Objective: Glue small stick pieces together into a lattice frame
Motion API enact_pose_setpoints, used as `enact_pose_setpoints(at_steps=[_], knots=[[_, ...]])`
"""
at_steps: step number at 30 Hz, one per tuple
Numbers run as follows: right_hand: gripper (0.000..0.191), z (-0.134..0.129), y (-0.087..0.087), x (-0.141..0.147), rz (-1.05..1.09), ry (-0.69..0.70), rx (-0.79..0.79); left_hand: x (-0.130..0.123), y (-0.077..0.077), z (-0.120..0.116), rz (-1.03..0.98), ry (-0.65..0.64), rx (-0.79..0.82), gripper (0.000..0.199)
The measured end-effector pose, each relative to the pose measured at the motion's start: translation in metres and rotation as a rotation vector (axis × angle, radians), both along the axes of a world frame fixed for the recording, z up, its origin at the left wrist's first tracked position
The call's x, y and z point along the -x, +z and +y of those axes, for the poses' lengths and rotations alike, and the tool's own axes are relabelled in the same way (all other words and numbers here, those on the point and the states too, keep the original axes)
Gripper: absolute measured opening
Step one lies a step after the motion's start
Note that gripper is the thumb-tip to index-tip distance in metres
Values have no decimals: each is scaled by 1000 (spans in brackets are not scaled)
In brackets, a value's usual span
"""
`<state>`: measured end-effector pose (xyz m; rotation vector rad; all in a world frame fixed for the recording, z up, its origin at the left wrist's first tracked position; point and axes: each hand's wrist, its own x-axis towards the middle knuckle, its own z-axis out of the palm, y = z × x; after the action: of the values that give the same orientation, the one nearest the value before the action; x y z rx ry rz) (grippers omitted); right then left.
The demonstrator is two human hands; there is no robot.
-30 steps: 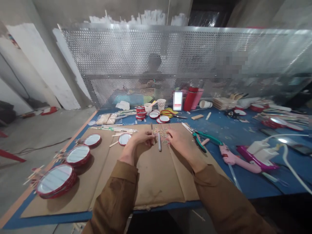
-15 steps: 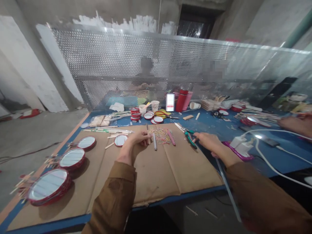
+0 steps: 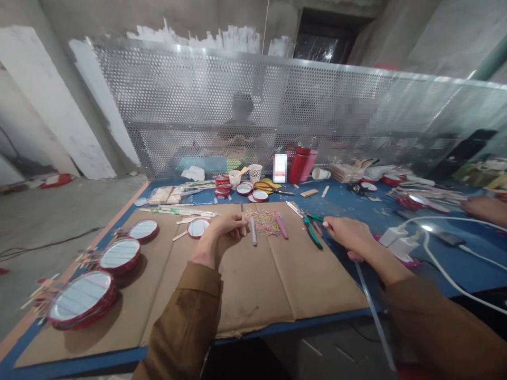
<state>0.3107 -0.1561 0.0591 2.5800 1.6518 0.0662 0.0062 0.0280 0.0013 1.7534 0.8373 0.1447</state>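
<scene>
My left hand (image 3: 224, 228) rests on the brown cardboard sheet (image 3: 253, 295) and pinches a thin wooden stick (image 3: 242, 211) that points away from me. A grey cylinder (image 3: 253, 238), a pink pen (image 3: 281, 226) and a pile of coloured rubber bands (image 3: 262, 219) lie just right of it. My right hand (image 3: 346, 232) is out past the cardboard's right edge, beside the green-handled pliers (image 3: 312, 230). It is closed on a pink glue gun that it mostly hides; a clear glue stick (image 3: 374, 316) trails from under the hand toward me.
Red-rimmed round mirrors (image 3: 79, 298) line the left side, with a small one (image 3: 198, 227) near my left hand. A white charger (image 3: 400, 243) and cable lie right. Cups, a red bottle (image 3: 298, 164) and a perforated metal screen (image 3: 277, 105) stand behind. Another person's hand (image 3: 483, 208) is at far right.
My right hand left the rubber band pile, moved right past the pliers and closed on the glue gun. The left hand stayed put with the stick.
</scene>
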Motion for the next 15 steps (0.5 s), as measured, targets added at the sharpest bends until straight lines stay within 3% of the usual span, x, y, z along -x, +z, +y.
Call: enact_pose_setpoints(at_steps=[3, 6, 10, 12, 15], knots=[[30, 7, 12, 20, 50, -24, -170, 0, 0, 0, -11, -5, 5, 37], [31, 22, 13, 35, 91, 198, -325, 1, 1, -2, -27, 4, 1, 36], [35, 44, 1, 38, 164, 467, -309, 3, 1, -2, -51, -3, -6, 38], [39, 48, -2, 30, 118, 423, -294, 3, 0, -1, -51, -6, -7, 40], [27, 42, 0, 7, -7, 104, -174, 1, -4, 1, -38, 8, -6, 42]])
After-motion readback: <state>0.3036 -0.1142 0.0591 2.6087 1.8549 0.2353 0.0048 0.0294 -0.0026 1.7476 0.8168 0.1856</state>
